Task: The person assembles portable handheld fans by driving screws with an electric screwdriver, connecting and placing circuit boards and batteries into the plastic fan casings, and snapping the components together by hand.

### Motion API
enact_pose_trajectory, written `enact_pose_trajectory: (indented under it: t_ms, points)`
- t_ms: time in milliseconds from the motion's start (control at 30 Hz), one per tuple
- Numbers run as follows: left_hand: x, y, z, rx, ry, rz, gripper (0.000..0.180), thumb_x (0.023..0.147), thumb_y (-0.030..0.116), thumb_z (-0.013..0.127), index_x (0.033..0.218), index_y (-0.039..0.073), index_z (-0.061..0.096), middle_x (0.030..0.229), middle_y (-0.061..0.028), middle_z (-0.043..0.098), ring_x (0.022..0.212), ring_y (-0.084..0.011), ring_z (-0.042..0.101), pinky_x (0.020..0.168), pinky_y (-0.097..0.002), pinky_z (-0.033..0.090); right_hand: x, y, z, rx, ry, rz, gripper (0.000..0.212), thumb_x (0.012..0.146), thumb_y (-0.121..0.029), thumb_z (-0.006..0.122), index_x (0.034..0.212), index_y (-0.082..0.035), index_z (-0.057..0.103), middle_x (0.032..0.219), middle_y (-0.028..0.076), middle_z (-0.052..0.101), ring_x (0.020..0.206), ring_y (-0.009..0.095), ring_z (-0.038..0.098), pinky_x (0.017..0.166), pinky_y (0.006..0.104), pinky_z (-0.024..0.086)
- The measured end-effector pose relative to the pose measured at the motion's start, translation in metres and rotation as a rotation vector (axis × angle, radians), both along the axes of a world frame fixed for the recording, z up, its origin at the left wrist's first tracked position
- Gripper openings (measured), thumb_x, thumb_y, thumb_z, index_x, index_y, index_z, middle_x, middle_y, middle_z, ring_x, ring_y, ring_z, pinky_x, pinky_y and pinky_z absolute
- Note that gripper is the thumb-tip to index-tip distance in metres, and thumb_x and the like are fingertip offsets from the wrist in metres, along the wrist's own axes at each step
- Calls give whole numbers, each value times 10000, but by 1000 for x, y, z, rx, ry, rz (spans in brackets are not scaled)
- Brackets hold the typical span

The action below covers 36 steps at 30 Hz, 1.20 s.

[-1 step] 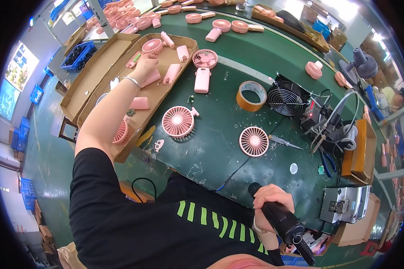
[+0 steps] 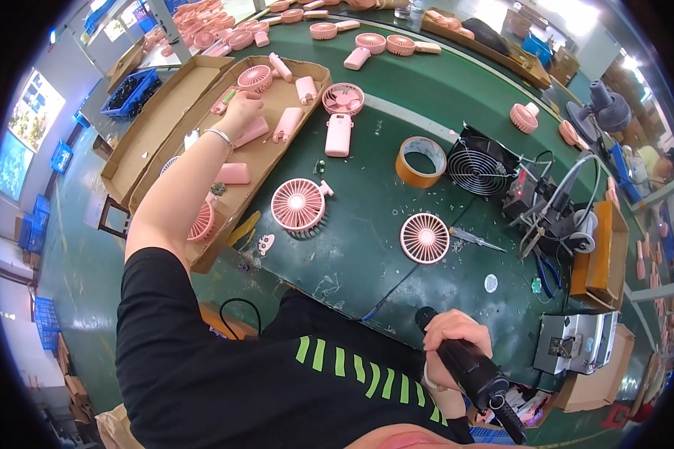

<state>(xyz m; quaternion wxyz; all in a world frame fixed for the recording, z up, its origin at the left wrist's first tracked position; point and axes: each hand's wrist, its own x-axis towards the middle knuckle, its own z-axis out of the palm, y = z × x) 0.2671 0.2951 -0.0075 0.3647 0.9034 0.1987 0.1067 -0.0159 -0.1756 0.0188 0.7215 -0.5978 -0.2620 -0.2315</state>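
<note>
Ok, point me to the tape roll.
Head view, right of centre: the tape roll lies on the green table, immediately left of the black square fan.

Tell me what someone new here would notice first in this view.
Probably the pink fan head on the green workbench, and the pink fan parts in the cardboard tray by the left hand. Then the black electric screwdriver gripped in the right hand, near the bench's closest edge. Farther back, a black cooling fan sits beside an orange tape roll.
</note>
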Motion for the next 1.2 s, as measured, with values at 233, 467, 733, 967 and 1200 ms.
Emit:
enact_pose_trajectory:
  t_ms: [233,467,733,967,1200]
  points:
    - [44,-16,0,-722,-109,-19,303,944,149,473,1198,30,586,1142,-140,655,1052,-257,637,892,-377,504,3,3,12,-56,74,12,275,881,-292,581,885,-23,527,579,95,570,485,204,550,514,321,459]
    - [80,-5,-8,831,-171,135,445,859,206,555,1300,142,558,1474,-141,383,1424,-338,248,1121,-544,235,7,10,12,-116,143,-4,207,869,-214,615,895,-27,530,575,91,571,496,203,555,527,326,469]
    - [71,25,1,726,81,142,672,773,426,697,1292,59,479,1342,-186,446,1191,-414,501,983,-557,414,16,8,15,-110,201,4,202,879,-213,603,929,-33,527,582,87,566,510,201,553,544,320,475]
    - [30,52,30,64,-90,88,870,690,446,775,1327,-39,436,1145,-210,608,1002,-294,623,899,-362,482,13,6,11,-116,147,18,273,894,-292,577,930,-26,528,566,88,563,498,201,546,520,322,469]
    - [-69,-36,113,-425,-254,-249,724,796,337,767,1331,-22,437,1166,-142,576,1011,-166,607,856,-281,508,14,-8,-4,208,148,-60,765,825,-786,426,925,-30,486,535,61,496,443,180,465,446,292,407]
